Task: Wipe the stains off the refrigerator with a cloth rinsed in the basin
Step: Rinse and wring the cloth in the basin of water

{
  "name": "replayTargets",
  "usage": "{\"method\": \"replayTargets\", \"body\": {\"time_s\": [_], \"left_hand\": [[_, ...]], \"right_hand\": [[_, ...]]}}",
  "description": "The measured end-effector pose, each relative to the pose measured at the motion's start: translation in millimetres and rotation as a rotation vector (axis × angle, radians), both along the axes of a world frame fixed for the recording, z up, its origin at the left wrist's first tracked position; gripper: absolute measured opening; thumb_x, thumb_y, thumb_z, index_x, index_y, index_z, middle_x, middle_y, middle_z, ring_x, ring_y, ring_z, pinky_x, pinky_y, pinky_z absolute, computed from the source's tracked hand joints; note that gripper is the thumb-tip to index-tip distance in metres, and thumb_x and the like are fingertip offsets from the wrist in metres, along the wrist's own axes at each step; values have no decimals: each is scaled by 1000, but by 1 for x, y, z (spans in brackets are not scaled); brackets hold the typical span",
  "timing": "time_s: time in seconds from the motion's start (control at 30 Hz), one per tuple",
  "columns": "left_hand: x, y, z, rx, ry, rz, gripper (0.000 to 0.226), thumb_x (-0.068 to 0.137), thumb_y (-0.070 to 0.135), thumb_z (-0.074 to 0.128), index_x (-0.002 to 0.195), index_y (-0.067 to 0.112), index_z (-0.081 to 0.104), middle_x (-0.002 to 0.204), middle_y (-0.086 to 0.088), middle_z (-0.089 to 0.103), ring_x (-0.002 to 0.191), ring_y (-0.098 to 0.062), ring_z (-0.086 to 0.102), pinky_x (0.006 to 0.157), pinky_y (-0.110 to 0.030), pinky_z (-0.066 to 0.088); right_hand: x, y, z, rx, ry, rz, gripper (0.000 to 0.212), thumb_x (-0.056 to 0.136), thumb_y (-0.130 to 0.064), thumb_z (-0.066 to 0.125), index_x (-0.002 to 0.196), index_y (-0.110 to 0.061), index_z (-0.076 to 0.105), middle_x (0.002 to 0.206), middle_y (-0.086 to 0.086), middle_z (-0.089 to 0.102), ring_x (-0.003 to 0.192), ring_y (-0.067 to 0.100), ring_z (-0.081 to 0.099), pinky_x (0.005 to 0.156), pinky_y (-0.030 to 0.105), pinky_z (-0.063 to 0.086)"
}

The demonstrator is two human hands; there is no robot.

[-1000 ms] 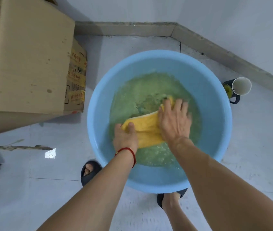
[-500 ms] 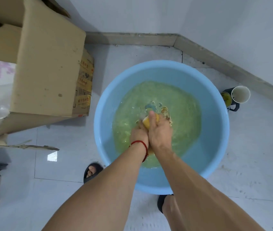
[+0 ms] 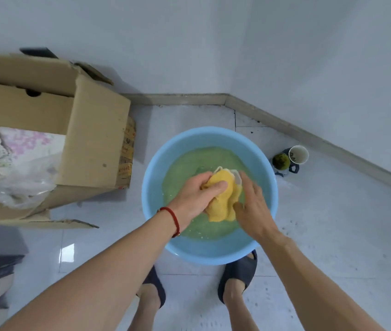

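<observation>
A round light-blue basin [image 3: 152,185] stands on the floor in front of my feet, holding greenish water. Above the water is a bunched yellow cloth [image 3: 223,201]. My left hand [image 3: 198,195], with a red string at the wrist, grips the cloth's upper left part, fingers curled round it. My right hand [image 3: 253,206] lies against the cloth's right side with its fingers fairly straight and slightly blurred; its thumb touches the cloth. The refrigerator is not in view.
A large open cardboard box [image 3: 94,142] with fabric and plastic inside stands to the left of the basin. A white cup [image 3: 298,154] and a dark mug with something green sit near the wall on the right. The room's corner lies just behind the basin.
The cloth went from spread in the water to squeezed between both hands, and now it is lifted and bunched. My right hand has loosened. The camera has pulled back and up.
</observation>
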State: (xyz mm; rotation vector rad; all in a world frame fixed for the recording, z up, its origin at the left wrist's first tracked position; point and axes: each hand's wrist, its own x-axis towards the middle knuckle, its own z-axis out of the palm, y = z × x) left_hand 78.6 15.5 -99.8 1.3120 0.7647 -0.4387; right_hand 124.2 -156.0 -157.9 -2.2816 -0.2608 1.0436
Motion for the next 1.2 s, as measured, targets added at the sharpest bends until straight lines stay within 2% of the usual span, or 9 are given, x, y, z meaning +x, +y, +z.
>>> {"method": "replayTargets", "body": {"time_s": [0.13, 0.23, 0.33, 0.57, 0.73, 0.9, 1.0, 1.1, 1.2], "left_hand": [[13, 3, 46, -4, -35, -189, 7, 92, 21, 71, 87, 19, 66, 77, 1, 62, 72, -14, 58, 66, -31, 49], [11, 24, 70, -134, 14, -166, 26, 84, 12, 67, 109, 5, 71, 99, -15, 71, 88, -22, 67, 80, -43, 56], [3, 45, 78, -75, 104, -20, 24, 92, -4, 62, 114, -2, 70, 101, -20, 69, 86, -22, 68, 76, -44, 62], [-16, 43, 66, 61, 304, -105, 45, 91, -11, 48, 124, 13, 67, 115, -14, 71, 94, -26, 70, 85, -54, 61], [-14, 26, 71, -122, 6, -383, 114, 77, -23, 59, 155, 51, 22, 143, 5, 44, 121, -17, 57, 88, -42, 57], [-1, 12, 73, 74, -216, -445, 94, 71, 6, 89, 144, 38, 40, 133, 15, 58, 122, 0, 57, 99, -24, 53], [7, 7, 71, 322, -321, -399, 53, 72, 4, 85, 114, 27, 63, 101, 12, 71, 94, -7, 68, 80, -29, 57], [10, 5, 82, 789, -698, -569, 28, 75, 4, 70, 87, 21, 52, 77, 5, 53, 69, -19, 52, 58, -35, 47], [13, 8, 89, 1064, -867, -920, 42, 75, 9, 74, 102, 25, 47, 87, 3, 47, 71, -21, 50, 53, -36, 47]], "right_hand": [[-15, 7, 38, 366, 15, 86, 110, 73, -8, 84, 161, -19, 20, 159, -2, 36, 148, 15, 36, 118, 30, 38], [-14, 17, 60, 399, 26, -101, 60, 82, -18, 87, 132, -22, 56, 120, -16, 64, 109, -8, 58, 86, 14, 46], [-3, 18, 75, 301, -26, -148, 27, 82, -15, 83, 92, -23, 58, 78, -15, 60, 71, -2, 55, 63, 17, 40], [26, 16, 117, 303, 25, -91, 42, 72, -11, 75, 107, -34, 71, 101, -12, 72, 94, -3, 64, 81, 17, 53], [43, 15, 136, 489, 296, -233, 46, 70, -9, 66, 114, -22, 71, 114, 10, 73, 101, 31, 72, 89, 44, 63], [50, 8, 150, 674, 685, -365, 41, 88, 16, 55, 125, 2, 63, 119, 23, 71, 104, 34, 72, 87, 40, 61], [55, -7, 152, 852, 879, -452, 46, 78, -20, 75, 117, 3, 69, 111, 24, 70, 99, 34, 68, 87, 42, 58], [46, -11, 138, 789, 867, -611, 77, 63, -75, 81, 83, -1, 74, 88, 22, 68, 81, 33, 68, 74, 39, 58], [20, 2, 125, 768, 1219, -446, 103, 83, -89, 43, 136, -3, 63, 137, 29, 61, 125, 46, 62, 91, 57, 59]]}}
